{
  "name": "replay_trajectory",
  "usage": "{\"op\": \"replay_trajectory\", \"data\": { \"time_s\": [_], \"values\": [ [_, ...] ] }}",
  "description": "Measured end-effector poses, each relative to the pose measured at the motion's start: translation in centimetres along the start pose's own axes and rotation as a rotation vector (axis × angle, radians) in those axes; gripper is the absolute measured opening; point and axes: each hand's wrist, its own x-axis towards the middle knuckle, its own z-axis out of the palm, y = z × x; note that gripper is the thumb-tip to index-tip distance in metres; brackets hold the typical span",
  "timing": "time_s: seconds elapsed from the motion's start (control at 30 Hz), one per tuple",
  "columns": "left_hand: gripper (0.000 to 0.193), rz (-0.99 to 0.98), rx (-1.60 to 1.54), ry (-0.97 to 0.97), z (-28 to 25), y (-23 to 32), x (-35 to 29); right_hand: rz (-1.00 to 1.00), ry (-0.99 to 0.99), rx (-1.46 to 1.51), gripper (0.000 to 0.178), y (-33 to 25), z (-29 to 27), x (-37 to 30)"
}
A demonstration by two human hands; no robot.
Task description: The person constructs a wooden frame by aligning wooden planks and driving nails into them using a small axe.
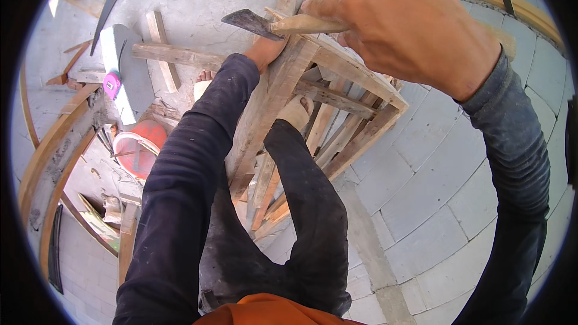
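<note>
My right hand (pixel 415 30) is raised at the upper right, closed round the wooden handle of a hatchet (pixel 248 22). Its dark, wedge-shaped metal head points left, above my left hand. My left hand (pixel 266 53) is at the upper end of a thick wooden beam (pixel 271 99); sleeve and tool head cover its fingers, so its grip cannot be made out. The beam forms one side of a wooden frame (pixel 355 105) with crosspieces, standing between and in front of my legs.
Left of the frame lie a loose plank (pixel 174 54), a white-grey block (pixel 123 111), a pink tape measure (pixel 112 85) and a handsaw (pixel 108 9). Nearer stands a red bucket (pixel 147 135) with tools. A curved wooden edge (pixel 42 174) runs along the left. Grey blocks (pixel 439 174) pave the right.
</note>
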Motion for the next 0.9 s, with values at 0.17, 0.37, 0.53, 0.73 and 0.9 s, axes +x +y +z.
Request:
{"op": "replay_trajectory", "data": {
  "time_s": [0.17, 0.37, 0.53, 0.73, 0.9],
  "values": [
    [0.062, -0.192, -0.178, -0.161, -0.8, 0.5, 0.9, -0.007, -0.107, 0.022, 0.023, -0.1, -1.1, 0.7],
    [0.056, -0.159, -0.130, -0.223, -1.0, 1.1, -0.1, -0.027, 0.018, 0.034, 0.022, -0.1, 0.1, 1.2],
    [0.060, -0.134, -0.337, -0.094, 0.1, -0.7, 1.3, -0.027, 0.014, -0.050, 0.028, 0.1, 0.3, 1.3],
    [0.068, -0.181, -0.182, -0.007, 0.3, -0.5, 1.5, 0.181, -0.054, -0.134, 0.046, 0.9, 2.8, 0.0],
    [0.085, -0.311, -0.120, -0.042, 0.5, 3.1, -0.2, 0.494, 0.229, 0.540, 0.055, 2.2, 9.0, -5.9]
  ]
}}
